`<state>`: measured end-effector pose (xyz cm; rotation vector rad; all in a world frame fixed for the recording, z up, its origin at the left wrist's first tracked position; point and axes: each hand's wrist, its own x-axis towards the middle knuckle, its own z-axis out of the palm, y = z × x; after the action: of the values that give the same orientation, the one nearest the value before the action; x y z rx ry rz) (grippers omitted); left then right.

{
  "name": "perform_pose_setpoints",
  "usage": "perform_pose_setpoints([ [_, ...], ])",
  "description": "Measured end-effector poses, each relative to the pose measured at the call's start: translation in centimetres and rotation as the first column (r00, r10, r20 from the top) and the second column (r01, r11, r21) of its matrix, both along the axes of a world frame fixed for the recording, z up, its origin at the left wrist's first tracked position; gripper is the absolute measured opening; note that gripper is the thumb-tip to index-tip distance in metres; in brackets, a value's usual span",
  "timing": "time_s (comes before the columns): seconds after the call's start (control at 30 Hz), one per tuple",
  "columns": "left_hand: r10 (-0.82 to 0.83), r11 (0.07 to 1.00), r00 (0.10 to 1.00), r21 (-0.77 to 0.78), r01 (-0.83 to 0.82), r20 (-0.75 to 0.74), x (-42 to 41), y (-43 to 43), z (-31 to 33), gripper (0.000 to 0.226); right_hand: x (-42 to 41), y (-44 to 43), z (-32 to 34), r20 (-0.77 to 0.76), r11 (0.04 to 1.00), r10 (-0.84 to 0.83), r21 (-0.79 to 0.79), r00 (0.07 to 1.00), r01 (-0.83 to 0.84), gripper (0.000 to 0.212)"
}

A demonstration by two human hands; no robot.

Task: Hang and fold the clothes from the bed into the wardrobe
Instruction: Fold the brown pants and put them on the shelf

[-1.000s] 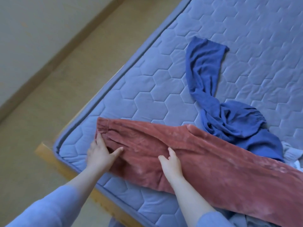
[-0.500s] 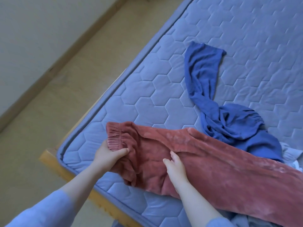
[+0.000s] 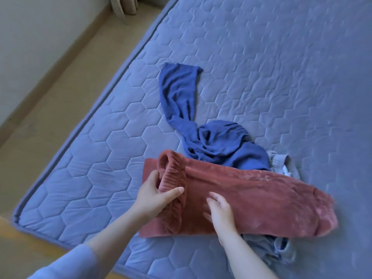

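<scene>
Left hand (image 3: 154, 195) grips the ribbed waistband of the red pants (image 3: 251, 195) on the bed (image 3: 261, 67). Right hand (image 3: 220, 213) rests flat on them, fingers relaxed. Blue garment (image 3: 201, 135) sits just behind.

Reaches in from the lower left with the left arm, forearm bare, pale blue sleeve (image 3: 66, 262) covering only the upper part. Grips with the left hand (image 3: 156, 195) a bunched ribbed edge of the rust-red garment (image 3: 261, 198), thumb stretched along the near side, fingers curled round the far side. Extends the bare right forearm from the bottom edge. Lays the right hand (image 3: 220, 211) palm down on the same cloth, fingers spread and nearly straight, near the left.
</scene>
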<state>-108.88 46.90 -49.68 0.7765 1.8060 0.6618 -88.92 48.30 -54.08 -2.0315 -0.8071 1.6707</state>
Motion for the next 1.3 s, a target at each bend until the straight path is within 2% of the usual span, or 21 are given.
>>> perform_pose_setpoints([
  [0.1, -0.093, 0.996, 0.995, 0.007, 0.093, -0.031, 4.5, 1.0, -0.2, 0.046, 4.5, 0.3, 0.5, 0.004, 0.997, -0.078, 0.014, 0.997, 0.078, 0.022],
  [0.23, -0.235, 0.969, 0.970, -0.065, 0.240, 0.065, 10.1, 1.6, -1.4, 0.025, 9.8, 0.6, 0.3, 0.000, 0.984, -0.173, 0.028, 0.985, 0.173, 0.018],
  [0.3, -0.334, 0.937, 0.942, -0.103, 0.332, 0.000, 12.3, 1.4, -2.3, 0.009, 11.7, 0.8, 0.0, 0.007, 0.984, -0.180, 0.016, 0.984, 0.180, 0.017],
  [0.37, -0.369, 0.927, 0.922, -0.115, 0.356, -0.116, 13.7, 1.1, -3.2, 0.003, 12.8, 0.8, -0.6, -0.005, 0.988, -0.150, -0.029, 0.989, 0.149, 0.016],
  [0.43, -0.351, 0.935, 0.920, -0.114, 0.336, -0.172, 14.3, 0.9, -3.8, 0.007, 13.0, 0.7, -1.3, 0.008, 0.997, -0.062, -0.052, 0.998, 0.063, 0.021],
  [0.63, -0.427, 0.901, 0.876, -0.179, 0.394, -0.225, 13.2, 0.6, -5.7, 0.036, 9.6, 1.4, -2.8, 0.042, 0.962, 0.266, -0.070, 0.963, -0.263, 0.063],
  [0.7, -0.414, 0.907, 0.883, -0.183, 0.380, -0.222, 12.5, 0.8, -6.2, 0.039, 8.4, 1.7, -3.5, 0.065, 0.943, 0.329, -0.078, 0.942, -0.324, 0.077],
  [0.77, -0.404, 0.912, 0.885, -0.181, 0.369, -0.229, 12.0, 1.0, -6.7, 0.039, 7.7, 2.0, -4.2, 0.115, 0.915, 0.401, -0.098, 0.909, -0.392, 0.082],
  [0.8, -0.406, 0.911, 0.884, -0.179, 0.372, -0.230, 11.8, 1.1, -6.9, 0.039, 7.6, 2.1, -4.4, 0.134, 0.897, 0.439, -0.113, 0.888, -0.426, 0.077],
  [0.9, -0.425, 0.903, 0.880, -0.171, 0.395, -0.212, 11.4, 1.2, -7.1, 0.044, 7.8, 1.7, -4.8, 0.167, 0.857, 0.515, -0.097, 0.841, -0.506, 0.030],
  [1.0, -0.445, 0.895, 0.878, -0.124, 0.429, -0.175, 11.6, 1.2, -7.1, 0.052, 9.0, 0.4, -5.0, 0.260, 0.848, 0.526, -0.094, 0.810, -0.521, 0.038],
  [1.07, -0.466, 0.884, 0.873, -0.106, 0.455, -0.145, 12.1, 1.3, -7.0, 0.053, 10.4, 0.0, -5.0, 0.352, 0.856, 0.507, -0.096, 0.787, -0.509, 0.024],
  [1.1, -0.475, 0.880, 0.869, -0.106, 0.464, -0.140, 12.4, 1.5, -6.9, 0.053, 11.1, -0.2, -5.0, 0.363, 0.876, 0.472, -0.086, 0.803, -0.475, 0.018],
  [1.2, -0.480, 0.877, 0.859, -0.109, 0.467, -0.180, 13.1, 2.2, -6.6, 0.049, 12.6, -0.4, -4.4, 0.315, 0.937, 0.334, -0.013, 0.888, -0.348, 0.021],
  [1.3, -0.504, 0.862, 0.821, -0.103, 0.496, -0.267, 14.3, 3.3, -5.9, 0.034, 14.7, -0.7, -2.8, 0.358, 0.964, 0.187, 0.110, 0.915, -0.240, 0.015],
])
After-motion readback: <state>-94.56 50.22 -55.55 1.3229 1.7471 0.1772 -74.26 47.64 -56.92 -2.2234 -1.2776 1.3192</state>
